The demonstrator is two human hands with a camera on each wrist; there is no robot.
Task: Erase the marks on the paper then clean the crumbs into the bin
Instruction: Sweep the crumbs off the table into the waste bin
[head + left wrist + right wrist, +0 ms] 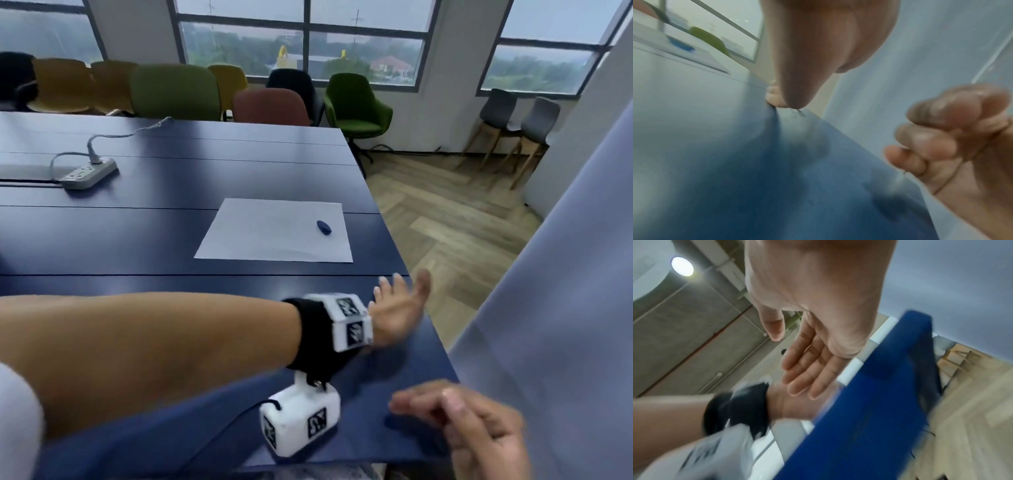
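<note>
A white sheet of paper [274, 233] lies flat on the dark blue table [171, 240]. A small dark blue eraser [323, 228] rests on its right part. My left hand [400, 303] is open near the table's right edge, fingers straight and spread, its side down on the surface [791, 94]. A few dark specks [799, 112] lie on the table just by it. My right hand [459, 419] hovers at the table's near right corner, palm up and loosely cupped [807, 369], holding nothing. Both hands are motion-blurred.
A grey power strip [89, 173] with a cable sits at the far left of the table. Coloured chairs [174, 90] line the far side under the windows. A pale partition wall [565, 308] stands close on the right, above wooden floor [445, 212].
</note>
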